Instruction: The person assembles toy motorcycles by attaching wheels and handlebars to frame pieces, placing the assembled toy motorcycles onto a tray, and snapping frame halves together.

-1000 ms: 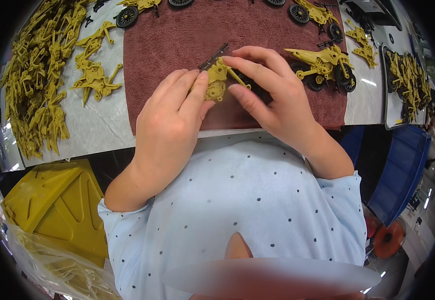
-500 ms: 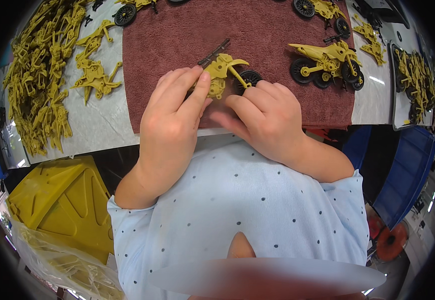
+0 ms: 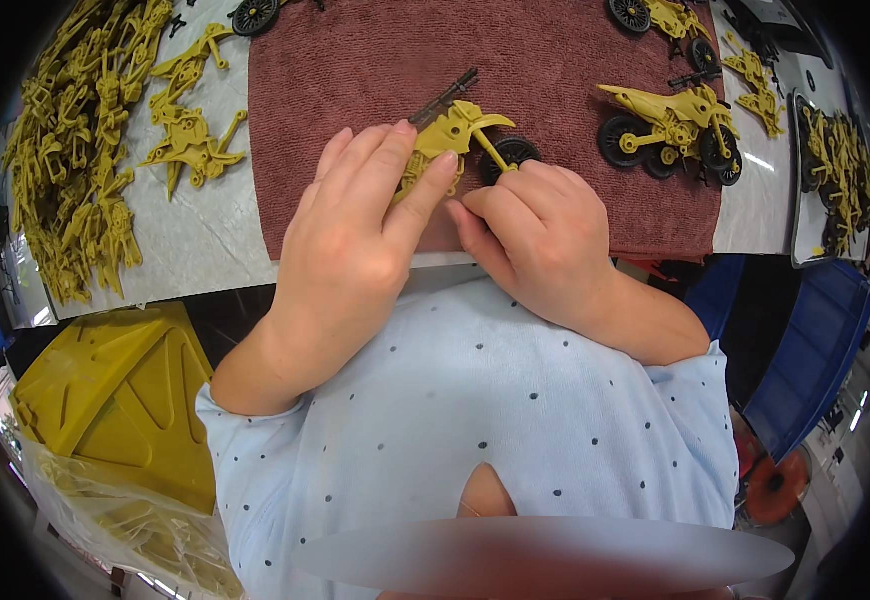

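A yellow toy motorcycle (image 3: 451, 130) with black handlebars (image 3: 445, 97) is held just above the maroon towel. My left hand (image 3: 355, 225) is closed around its body, the thumb lying along the side, so the rear part is hidden. A black spoked front wheel (image 3: 511, 153) sits at the lower end of its yellow fork. My right hand (image 3: 545, 220) is closed at that fork end and wheel, with fingers curled and thumb tucked in. What lies inside the right fingertips is hidden. To the right stands another toy motorcycle (image 3: 670, 128) with its wheels on.
The maroon towel (image 3: 355, 60) covers the middle of the white table (image 3: 205, 235). A big heap of yellow toy parts (image 3: 80, 170) lies at left, with loose body parts (image 3: 195, 150) beside it. A tray (image 3: 800, 225) of yellow parts stands at right. Below left is a yellow bin (image 3: 120, 400).
My right thumb has drawn in from its stretched position toward the curled fingers. The held motorcycle has shifted slightly right, and the whole view has moved a little too.
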A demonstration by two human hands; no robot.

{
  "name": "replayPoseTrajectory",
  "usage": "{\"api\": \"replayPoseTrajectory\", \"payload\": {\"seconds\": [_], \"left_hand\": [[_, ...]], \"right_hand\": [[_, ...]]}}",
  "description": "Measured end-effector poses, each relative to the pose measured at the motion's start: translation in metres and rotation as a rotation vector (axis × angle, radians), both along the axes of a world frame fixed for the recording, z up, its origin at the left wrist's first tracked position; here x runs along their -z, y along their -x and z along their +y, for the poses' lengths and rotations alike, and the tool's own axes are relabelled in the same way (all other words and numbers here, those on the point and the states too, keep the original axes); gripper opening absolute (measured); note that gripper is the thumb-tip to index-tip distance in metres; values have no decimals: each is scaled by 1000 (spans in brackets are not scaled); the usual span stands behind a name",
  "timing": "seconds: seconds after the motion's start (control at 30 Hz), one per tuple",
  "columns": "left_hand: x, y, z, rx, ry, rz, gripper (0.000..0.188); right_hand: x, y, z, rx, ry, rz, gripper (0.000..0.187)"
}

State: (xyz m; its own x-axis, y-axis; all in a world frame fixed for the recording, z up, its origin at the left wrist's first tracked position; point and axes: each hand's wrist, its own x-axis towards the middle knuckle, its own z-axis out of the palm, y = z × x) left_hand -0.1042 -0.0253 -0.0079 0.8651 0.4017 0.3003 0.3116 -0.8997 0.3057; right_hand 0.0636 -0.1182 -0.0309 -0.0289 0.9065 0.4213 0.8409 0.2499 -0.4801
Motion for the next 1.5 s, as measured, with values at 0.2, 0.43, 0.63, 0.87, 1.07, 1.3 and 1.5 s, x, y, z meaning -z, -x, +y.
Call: {"api": "replayPoseTrajectory", "payload": {"seconds": [0.2,0.43,0.63,0.87,1.07,1.3,1.5], "left_hand": [[0,-2,-4,-34,-46,-2,51],[31,-3,-6,-135,-13,-291,50],[14,-5,8,-76,-17,-263,42],[22,-1,6,-85,-17,-391,43],[21,3,5,-73,-12,-423,36],[24,0,12,-1,21,-489,33],[21,0,13,-25,78,-496,34]], "right_hand": [[-3,-15,7,58,-156,108,19],[-21,-27,19,-141,19,-31,54],[-12,-26,26,-151,48,4,54],[-7,-21,36,-93,-192,-7,22],[-8,-20,36,-126,-216,31,14],[-9,-16,38,-134,-241,-6,21],[-19,-20,40,-170,-140,-24,26]]}}
